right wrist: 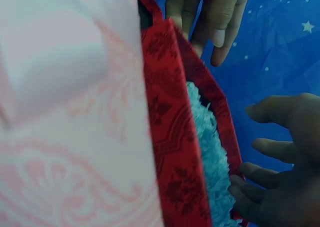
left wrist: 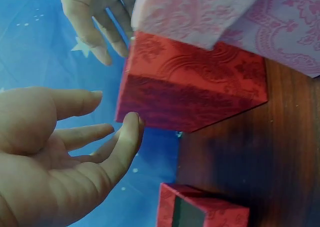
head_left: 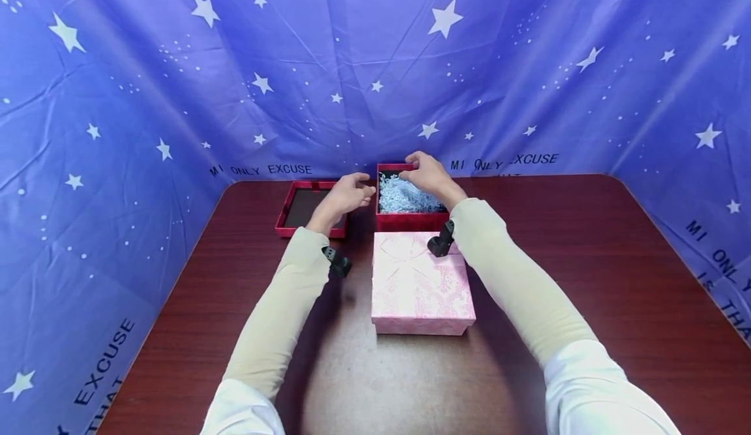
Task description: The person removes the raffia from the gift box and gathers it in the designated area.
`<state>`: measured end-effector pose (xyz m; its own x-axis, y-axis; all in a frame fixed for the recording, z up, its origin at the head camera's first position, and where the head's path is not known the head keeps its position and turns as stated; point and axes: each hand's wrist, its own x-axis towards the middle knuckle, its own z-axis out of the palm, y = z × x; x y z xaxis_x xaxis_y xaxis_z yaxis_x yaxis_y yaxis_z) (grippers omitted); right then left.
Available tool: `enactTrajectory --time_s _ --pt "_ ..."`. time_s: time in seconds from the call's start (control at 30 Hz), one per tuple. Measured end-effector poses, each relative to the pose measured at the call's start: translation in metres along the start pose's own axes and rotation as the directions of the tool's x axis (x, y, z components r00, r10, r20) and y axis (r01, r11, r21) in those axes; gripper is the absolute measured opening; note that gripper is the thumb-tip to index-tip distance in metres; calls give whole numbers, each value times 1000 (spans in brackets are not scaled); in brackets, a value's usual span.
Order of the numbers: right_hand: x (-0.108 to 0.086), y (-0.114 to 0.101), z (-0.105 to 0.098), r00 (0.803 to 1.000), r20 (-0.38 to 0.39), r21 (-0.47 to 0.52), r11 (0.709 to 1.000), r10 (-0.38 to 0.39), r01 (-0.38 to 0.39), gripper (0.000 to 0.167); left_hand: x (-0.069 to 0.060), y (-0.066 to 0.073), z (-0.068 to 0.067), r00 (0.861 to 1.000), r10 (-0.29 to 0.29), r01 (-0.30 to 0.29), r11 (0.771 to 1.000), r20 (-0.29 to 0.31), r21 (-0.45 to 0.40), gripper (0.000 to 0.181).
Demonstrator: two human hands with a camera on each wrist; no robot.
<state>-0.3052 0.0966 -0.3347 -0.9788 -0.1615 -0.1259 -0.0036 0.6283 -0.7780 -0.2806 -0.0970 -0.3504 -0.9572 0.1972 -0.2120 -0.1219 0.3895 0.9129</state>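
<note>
A red patterned box stands at the back of the table, filled with light blue shredded paper. My left hand is beside its left wall, fingers loosely bent and holding nothing; in the left wrist view a fingertip is close to the red box, and whether it touches cannot be told. Over the box's back right part is my right hand, fingers spread and relaxed. The right wrist view shows those fingers at the rim, beside the blue shreds.
A pink patterned box with a bow on its lid sits directly in front of the red box. Left of the red box lies a shallow red lid with its dark inside facing up. A blue starry curtain hangs behind the brown table.
</note>
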Motion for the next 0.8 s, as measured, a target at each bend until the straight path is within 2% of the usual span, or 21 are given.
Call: enactTrajectory --time_s 0.2,0.37,0.5,0.63,0.8 --pt "4 8 2 995 80 -87 995 64 -57 59 6 -5 9 999 -44 44 999 26 12 56" --pt "8 10 3 979 168 -99 990 118 -102 73 6 -5 11 998 -28 28 1000 48 -7 57" --pt "10 11 3 948 272 -124 983 162 -133 88 8 -6 10 997 -21 25 998 73 -53 58" --pt "12 16 3 907 365 -155 975 209 -162 102 10 -9 9 996 -36 45 992 81 -120 59" --pt "15 24 3 856 456 -165 968 244 -188 109 13 -15 8 997 -38 51 981 69 -187 59"
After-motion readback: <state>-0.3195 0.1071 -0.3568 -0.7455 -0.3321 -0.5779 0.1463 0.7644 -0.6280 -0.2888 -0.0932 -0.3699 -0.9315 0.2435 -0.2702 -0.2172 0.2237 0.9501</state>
